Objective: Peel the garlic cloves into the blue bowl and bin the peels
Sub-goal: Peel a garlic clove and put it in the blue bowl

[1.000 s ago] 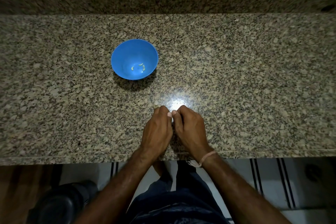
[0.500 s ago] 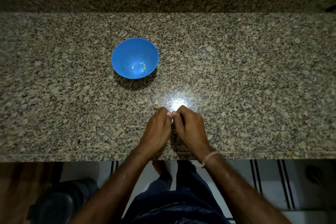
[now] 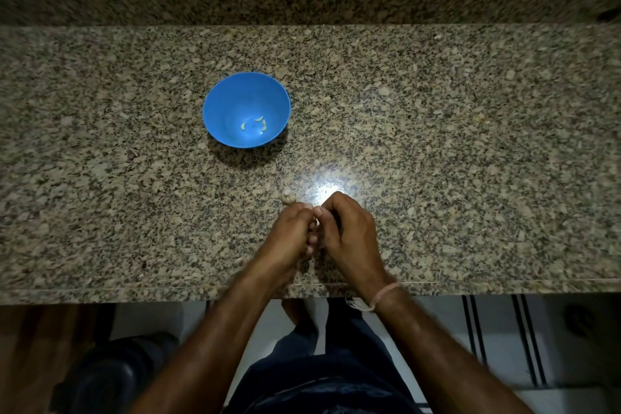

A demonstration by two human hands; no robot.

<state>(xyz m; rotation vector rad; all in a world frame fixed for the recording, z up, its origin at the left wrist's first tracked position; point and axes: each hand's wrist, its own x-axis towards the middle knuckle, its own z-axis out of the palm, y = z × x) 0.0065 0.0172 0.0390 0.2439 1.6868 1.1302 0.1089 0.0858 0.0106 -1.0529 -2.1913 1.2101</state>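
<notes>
The blue bowl (image 3: 246,109) stands on the granite counter (image 3: 437,144) with three peeled garlic cloves (image 3: 254,124) at its bottom. My left hand (image 3: 289,235) and my right hand (image 3: 349,232) are pressed together near the counter's front edge, fingers curled and fingertips pinching a small garlic clove between them; the clove itself is almost hidden. Just beyond my left fingertips a small pale piece of garlic or peel (image 3: 288,198) lies on the counter.
A dark round bin (image 3: 111,376) sits on the floor below the counter, at lower left. A raised granite ledge (image 3: 302,7) and a wooden wall run along the back. A bright light reflection shines on the counter by my fingertips.
My hands have drawn slightly toward me, uncovering the small pale piece on the counter past my left fingertips. The bowl has not moved.
</notes>
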